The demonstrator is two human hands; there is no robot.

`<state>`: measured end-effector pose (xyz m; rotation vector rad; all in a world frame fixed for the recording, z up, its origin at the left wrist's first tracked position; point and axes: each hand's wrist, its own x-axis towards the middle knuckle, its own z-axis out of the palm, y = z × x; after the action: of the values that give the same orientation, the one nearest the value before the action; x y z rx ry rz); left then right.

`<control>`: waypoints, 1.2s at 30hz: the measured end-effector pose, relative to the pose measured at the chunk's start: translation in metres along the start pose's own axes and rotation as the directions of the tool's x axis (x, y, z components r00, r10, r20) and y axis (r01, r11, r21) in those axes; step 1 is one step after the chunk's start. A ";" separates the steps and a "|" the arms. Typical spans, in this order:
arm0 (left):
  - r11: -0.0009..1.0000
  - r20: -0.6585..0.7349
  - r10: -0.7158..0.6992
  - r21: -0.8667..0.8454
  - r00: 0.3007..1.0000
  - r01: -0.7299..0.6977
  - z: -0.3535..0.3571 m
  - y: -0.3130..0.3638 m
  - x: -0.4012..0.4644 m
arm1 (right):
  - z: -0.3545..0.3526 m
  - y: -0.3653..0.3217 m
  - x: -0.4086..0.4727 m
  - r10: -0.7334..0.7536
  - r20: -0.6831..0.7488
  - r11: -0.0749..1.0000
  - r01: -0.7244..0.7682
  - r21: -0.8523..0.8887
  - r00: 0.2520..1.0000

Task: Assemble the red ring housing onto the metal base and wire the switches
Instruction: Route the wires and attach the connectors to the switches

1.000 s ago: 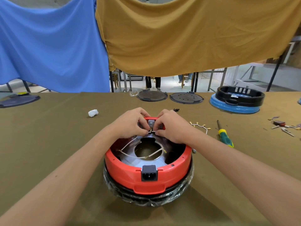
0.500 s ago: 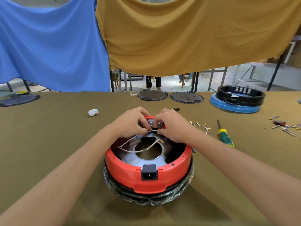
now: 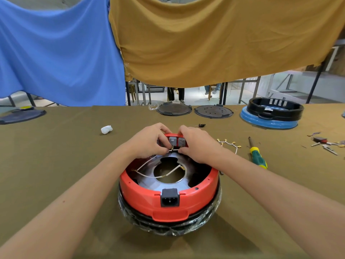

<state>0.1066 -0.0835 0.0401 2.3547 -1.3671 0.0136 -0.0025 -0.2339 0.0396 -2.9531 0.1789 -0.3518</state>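
Note:
The red ring housing sits on the metal base, which rests on a plastic-wrapped black body. A black power socket faces me at the near rim. Two grey switches sit in the far rim. My left hand and my right hand meet just below the switches, each pinching an end of a short white wire at the switch terminals. Loose white wires with brass ends lie across the base's round hole.
A green-and-yellow screwdriver and a white wire harness lie to the right of the housing. Small connectors are scattered at the far right. A white wad, two dark round plates and a black ring on a blue base lie further back.
My hands have parted slightly, uncovering both grey switches. The loose white wire over the base's hole has shifted. The housing has stayed in place.

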 end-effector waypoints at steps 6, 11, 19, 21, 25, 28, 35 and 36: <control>1.000 0.006 0.002 0.006 1.000 -0.002 -0.001 0.000 -0.001 | 0.000 -0.001 -0.003 -0.054 -0.024 0.998 0.055 0.043 0.998; 1.000 -0.001 0.012 -0.002 1.000 -0.012 0.000 0.000 0.000 | -0.001 0.003 -0.002 -0.092 -0.015 0.995 0.093 0.047 0.996; 0.999 -0.012 0.030 0.022 0.999 -0.030 0.000 -0.002 -0.001 | -0.004 0.002 -0.004 -0.114 0.025 0.993 0.113 0.032 0.993; 0.999 -0.020 0.026 0.021 0.999 -0.025 0.001 -0.001 -0.001 | -0.004 0.002 -0.004 -0.118 0.023 0.992 0.117 0.042 0.993; 1.000 -0.021 0.015 0.012 1.000 -0.015 0.001 0.000 0.000 | -0.004 0.002 -0.003 -0.109 -0.002 0.992 0.109 0.070 0.994; 1.000 -0.009 0.007 0.010 1.000 -0.007 0.000 0.002 -0.001 | -0.002 0.003 -0.002 -0.102 -0.006 0.994 0.102 0.041 0.995; 1.000 -0.008 -0.002 0.024 1.000 0.002 0.000 0.005 -0.001 | -0.003 0.000 0.004 -0.128 0.022 0.990 0.130 -0.061 0.991; 1.000 -0.008 0.000 0.028 1.000 0.000 -0.001 0.006 -0.001 | -0.005 -0.001 0.006 -0.135 0.029 0.987 0.137 -0.088 0.990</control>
<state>0.1013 -0.0845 0.0423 2.3747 -1.3714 0.0426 0.0027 -0.2340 0.0457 -3.0658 -0.0110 -0.3352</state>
